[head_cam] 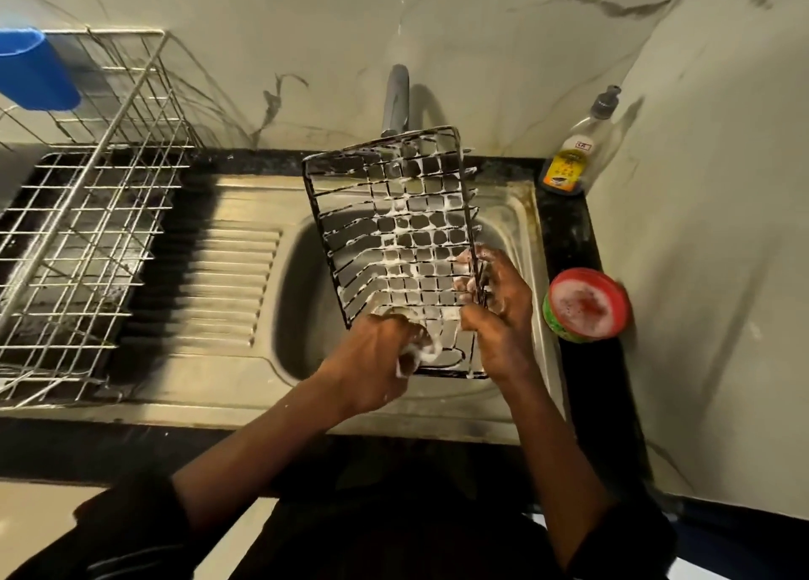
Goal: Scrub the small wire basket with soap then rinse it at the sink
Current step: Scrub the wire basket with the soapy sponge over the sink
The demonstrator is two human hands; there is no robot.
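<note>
My right grip [494,312] clamped the foamy basket [394,238] over the sink [302,282]; my left grip [376,360] closed on a soapy scrubber [422,352] against it.

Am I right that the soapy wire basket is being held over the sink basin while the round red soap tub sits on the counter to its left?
Not quite. The head view shows the soap tub on the counter to the right of the wire basket, not the left. The rest holds: the basket is covered in suds and held over the sink basin.
</note>
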